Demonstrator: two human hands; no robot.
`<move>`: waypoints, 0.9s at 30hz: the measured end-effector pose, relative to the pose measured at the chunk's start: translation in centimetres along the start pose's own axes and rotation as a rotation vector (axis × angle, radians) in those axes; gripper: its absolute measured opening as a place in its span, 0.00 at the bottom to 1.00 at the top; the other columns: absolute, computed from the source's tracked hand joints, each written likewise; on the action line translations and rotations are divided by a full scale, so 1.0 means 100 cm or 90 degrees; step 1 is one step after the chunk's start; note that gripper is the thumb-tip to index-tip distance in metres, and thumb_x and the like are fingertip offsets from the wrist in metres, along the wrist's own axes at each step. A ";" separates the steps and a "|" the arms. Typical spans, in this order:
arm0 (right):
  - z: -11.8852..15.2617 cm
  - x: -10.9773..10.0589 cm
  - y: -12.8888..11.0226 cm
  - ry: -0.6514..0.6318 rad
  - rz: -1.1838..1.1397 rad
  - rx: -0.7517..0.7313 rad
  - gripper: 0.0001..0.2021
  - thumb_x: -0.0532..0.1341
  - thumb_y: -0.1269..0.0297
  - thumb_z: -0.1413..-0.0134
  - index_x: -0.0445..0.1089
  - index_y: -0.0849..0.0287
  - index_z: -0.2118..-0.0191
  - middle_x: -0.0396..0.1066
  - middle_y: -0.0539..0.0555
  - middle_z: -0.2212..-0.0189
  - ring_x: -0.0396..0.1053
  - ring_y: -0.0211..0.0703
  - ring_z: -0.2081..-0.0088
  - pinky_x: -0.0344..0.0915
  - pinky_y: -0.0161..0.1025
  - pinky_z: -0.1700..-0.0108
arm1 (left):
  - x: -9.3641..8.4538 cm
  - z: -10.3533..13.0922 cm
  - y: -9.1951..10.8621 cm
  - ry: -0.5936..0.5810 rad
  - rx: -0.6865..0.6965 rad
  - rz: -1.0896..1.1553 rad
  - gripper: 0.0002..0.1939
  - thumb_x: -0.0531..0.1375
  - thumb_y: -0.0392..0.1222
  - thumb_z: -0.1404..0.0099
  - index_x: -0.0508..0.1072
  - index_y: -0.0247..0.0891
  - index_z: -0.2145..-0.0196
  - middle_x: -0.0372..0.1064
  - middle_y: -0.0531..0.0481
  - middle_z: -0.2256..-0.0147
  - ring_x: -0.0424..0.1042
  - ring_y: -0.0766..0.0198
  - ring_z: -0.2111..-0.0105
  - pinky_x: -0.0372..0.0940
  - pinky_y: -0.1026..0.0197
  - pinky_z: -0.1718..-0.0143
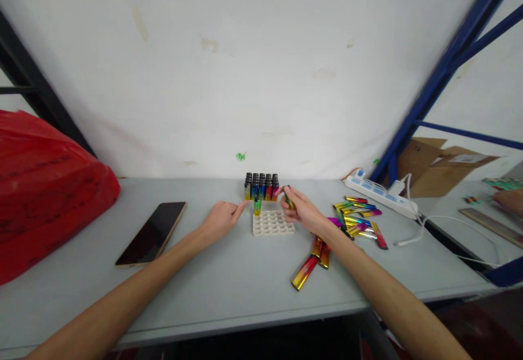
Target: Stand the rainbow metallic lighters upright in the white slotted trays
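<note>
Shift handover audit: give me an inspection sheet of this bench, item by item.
Surface: grey table, flat, against a white wall.
Job's things: white slotted tray, mostly open slots; one lighter upright at its far left corner; block of upright lighters behind the tray; loose lighters in a heap to the right, more beside the right forearm.
Clutter: phone face up on the left; red plastic bag at far left.
Hands: left hand on the table by the tray, holding nothing; right hand with fingers closed on a lighter.
Cables: power strip with a white cable trailing right.
Surroundings: blue rack frame, cardboard boxes.
</note>
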State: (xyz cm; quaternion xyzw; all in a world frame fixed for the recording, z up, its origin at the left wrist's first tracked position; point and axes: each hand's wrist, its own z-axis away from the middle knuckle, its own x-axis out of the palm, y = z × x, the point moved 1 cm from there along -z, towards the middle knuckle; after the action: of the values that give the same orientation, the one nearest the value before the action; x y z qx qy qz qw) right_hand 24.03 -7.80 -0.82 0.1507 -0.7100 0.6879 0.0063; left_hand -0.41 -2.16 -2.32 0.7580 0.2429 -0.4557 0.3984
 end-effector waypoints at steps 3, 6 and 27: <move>0.000 0.003 -0.001 0.048 0.032 0.059 0.26 0.61 0.34 0.45 0.62 0.56 0.69 0.44 0.39 0.81 0.36 0.29 0.82 0.35 0.29 0.82 | -0.001 0.003 0.003 0.022 0.020 0.009 0.26 0.47 0.62 0.30 0.58 0.42 0.79 0.54 0.55 0.82 0.55 0.64 0.79 0.49 0.59 0.71; -0.001 0.004 -0.001 0.078 0.070 0.060 0.29 0.57 0.33 0.45 0.55 0.55 0.77 0.42 0.40 0.83 0.35 0.30 0.82 0.33 0.31 0.81 | -0.003 0.005 0.003 0.015 0.052 0.048 0.22 0.52 0.63 0.32 0.64 0.41 0.71 0.60 0.56 0.77 0.60 0.63 0.76 0.52 0.61 0.71; -0.007 0.003 0.012 0.037 0.287 -0.139 0.23 0.55 0.38 0.37 0.68 0.56 0.62 0.62 0.46 0.76 0.62 0.38 0.76 0.62 0.37 0.71 | 0.000 0.008 0.000 -0.070 0.228 0.052 0.33 0.69 0.62 0.44 0.75 0.37 0.48 0.70 0.40 0.51 0.69 0.47 0.49 0.64 0.47 0.42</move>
State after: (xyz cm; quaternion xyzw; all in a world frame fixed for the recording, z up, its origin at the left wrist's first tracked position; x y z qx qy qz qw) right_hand 23.32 -7.17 -1.84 -0.0328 -0.7953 0.5951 -0.1110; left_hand -0.78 -2.79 -2.50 0.8000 0.1053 -0.5158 0.2879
